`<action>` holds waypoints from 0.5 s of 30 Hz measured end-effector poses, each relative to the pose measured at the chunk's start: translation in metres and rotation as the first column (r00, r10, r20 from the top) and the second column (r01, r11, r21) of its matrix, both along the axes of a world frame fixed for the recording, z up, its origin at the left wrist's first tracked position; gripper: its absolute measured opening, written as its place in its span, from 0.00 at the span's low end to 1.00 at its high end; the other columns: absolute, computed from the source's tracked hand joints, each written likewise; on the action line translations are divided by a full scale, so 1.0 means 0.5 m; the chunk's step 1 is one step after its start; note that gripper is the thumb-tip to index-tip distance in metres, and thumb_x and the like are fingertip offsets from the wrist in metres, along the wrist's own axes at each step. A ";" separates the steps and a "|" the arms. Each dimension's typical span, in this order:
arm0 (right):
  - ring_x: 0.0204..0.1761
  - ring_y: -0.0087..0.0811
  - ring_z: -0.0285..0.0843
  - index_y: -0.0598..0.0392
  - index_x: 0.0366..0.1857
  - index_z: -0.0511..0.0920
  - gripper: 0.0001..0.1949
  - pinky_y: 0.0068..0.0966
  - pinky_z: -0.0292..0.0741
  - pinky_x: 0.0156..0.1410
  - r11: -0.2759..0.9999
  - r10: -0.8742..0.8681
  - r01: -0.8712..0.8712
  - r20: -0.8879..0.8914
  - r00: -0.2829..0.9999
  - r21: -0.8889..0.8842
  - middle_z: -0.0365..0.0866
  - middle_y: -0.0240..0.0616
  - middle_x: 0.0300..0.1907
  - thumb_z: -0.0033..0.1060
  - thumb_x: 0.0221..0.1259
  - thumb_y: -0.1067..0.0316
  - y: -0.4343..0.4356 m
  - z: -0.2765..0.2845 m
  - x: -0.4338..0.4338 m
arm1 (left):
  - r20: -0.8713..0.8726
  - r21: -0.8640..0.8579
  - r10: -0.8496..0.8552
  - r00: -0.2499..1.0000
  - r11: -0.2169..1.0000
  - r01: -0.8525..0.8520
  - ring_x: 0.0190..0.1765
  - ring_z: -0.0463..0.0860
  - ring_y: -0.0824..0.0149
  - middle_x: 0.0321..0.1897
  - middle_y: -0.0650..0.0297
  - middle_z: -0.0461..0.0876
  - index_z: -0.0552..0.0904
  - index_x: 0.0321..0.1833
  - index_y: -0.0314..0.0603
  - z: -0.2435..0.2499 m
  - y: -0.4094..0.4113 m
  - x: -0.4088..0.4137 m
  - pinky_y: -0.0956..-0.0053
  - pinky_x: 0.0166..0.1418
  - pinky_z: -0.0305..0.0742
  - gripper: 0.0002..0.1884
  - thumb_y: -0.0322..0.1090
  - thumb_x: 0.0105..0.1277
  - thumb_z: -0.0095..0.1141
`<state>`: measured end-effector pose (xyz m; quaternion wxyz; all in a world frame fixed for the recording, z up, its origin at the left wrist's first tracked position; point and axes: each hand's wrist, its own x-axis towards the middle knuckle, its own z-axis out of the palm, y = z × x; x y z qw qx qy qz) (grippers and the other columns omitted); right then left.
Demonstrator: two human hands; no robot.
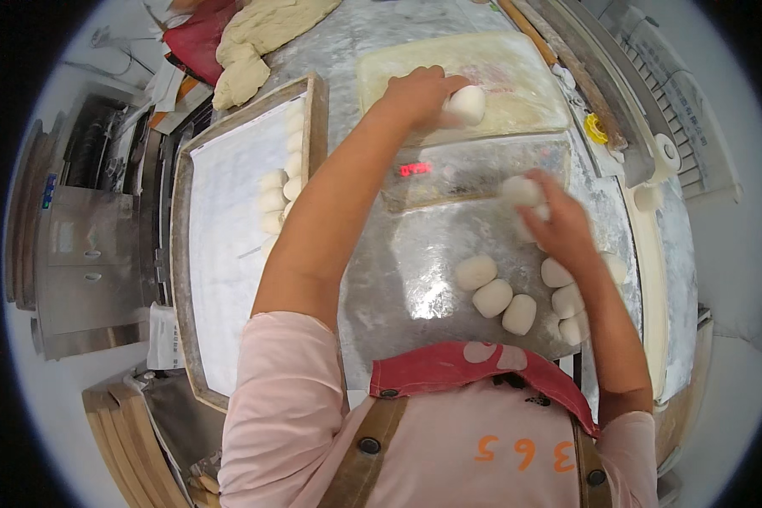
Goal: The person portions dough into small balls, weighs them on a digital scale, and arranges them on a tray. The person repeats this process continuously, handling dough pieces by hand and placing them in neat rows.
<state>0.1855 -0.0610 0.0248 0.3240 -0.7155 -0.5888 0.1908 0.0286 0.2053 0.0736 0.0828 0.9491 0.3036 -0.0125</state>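
My left hand [422, 95] is over the floured, pale yellow platform of a digital scale [394, 66], its fingers closed around a white dough piece [467, 105]. Nearer to me, my right hand [560, 219] is blurred by motion and grips another dough piece [522, 192] above the metal worktop. A further pale shape below that piece is too blurred to make out. On the worktop to the left of my right forearm lies a short row of rounded dough pieces [492, 298]. More dough pieces [567, 301] sit beside and partly behind that forearm.
A wooden-framed tray [183, 267] lined with white holds several dough pieces [273, 200], partly covered by my left arm. A large dough mass [273, 25] rests at the back left. Rolling pins [571, 70] and a yellow cutter wheel [595, 128] lie along the right side.
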 end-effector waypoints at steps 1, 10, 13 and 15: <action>0.57 0.50 0.81 0.47 0.63 0.74 0.24 0.42 0.78 0.60 0.996 0.078 -0.083 -0.160 0.984 -0.026 0.81 0.47 0.59 0.65 0.63 0.59 0.022 -0.012 -0.036 | 0.012 -0.008 -0.017 1.000 1.000 0.017 0.66 0.74 0.58 0.56 0.62 0.79 0.76 0.67 0.71 -0.005 0.010 -0.002 0.42 0.64 0.69 0.34 0.57 0.55 0.72; 0.62 0.51 0.74 0.52 0.60 0.76 0.23 0.40 0.73 0.67 0.995 0.091 -0.094 0.090 0.992 0.037 0.77 0.46 0.59 0.66 0.58 0.68 0.023 -0.022 -0.104 | 0.679 -0.604 0.541 0.496 0.796 -0.041 0.55 0.81 0.61 0.59 0.60 0.79 0.75 0.64 0.41 -0.035 0.103 -0.099 0.66 0.59 0.77 0.29 0.48 0.64 0.69; 0.67 0.50 0.71 0.55 0.60 0.76 0.26 0.40 0.67 0.73 0.990 -0.056 0.044 0.092 0.994 0.135 0.76 0.47 0.62 0.69 0.53 0.74 -0.086 -0.034 0.024 | 0.593 -0.805 0.775 0.219 0.575 0.147 0.53 0.81 0.66 0.54 0.67 0.79 0.72 0.64 0.49 -0.032 0.128 -0.168 0.63 0.56 0.80 0.25 0.49 0.70 0.64; 0.67 0.49 0.70 0.57 0.62 0.75 0.28 0.40 0.64 0.75 0.946 -0.322 0.296 0.304 0.897 0.129 0.76 0.49 0.63 0.70 0.54 0.74 -0.195 -0.036 0.119 | 0.626 -0.779 0.758 0.183 0.597 0.193 0.52 0.81 0.66 0.53 0.68 0.79 0.71 0.64 0.51 -0.039 0.156 -0.241 0.59 0.54 0.81 0.25 0.49 0.71 0.63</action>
